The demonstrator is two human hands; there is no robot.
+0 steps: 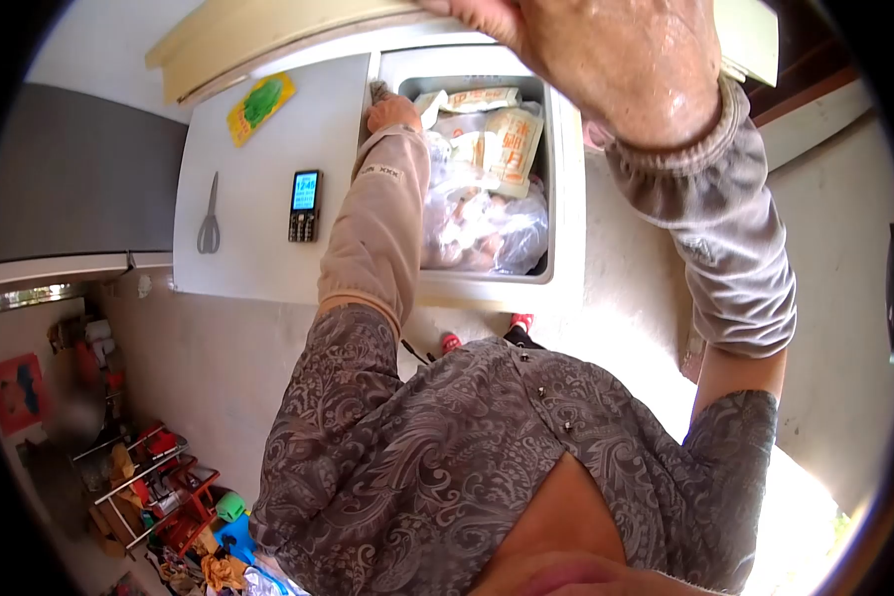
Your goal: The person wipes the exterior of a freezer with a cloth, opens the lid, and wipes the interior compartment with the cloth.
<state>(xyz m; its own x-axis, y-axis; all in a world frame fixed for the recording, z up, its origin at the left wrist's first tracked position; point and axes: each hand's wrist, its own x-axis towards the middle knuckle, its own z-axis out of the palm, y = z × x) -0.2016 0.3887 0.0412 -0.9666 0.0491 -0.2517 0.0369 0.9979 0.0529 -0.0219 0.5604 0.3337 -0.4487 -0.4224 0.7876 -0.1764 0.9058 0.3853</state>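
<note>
Bags (512, 230): filling the freezer (569, 228).
Phone (306, 206), scissors (209, 223): lying left on the worktop (258, 263).
Left hand (394, 113): resting by the freezer's far-left corner, fingers curling, pinch indiscernible.
Right hand (621, 65): overlapping the far lid (278, 52), fingers cropped, state indeterminable.

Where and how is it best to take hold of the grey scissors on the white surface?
Probably by the handle loops, coming from the person's own side: the scissors lie flat, loops toward the person and blades pointing away. The phone lies to their right.
</note>
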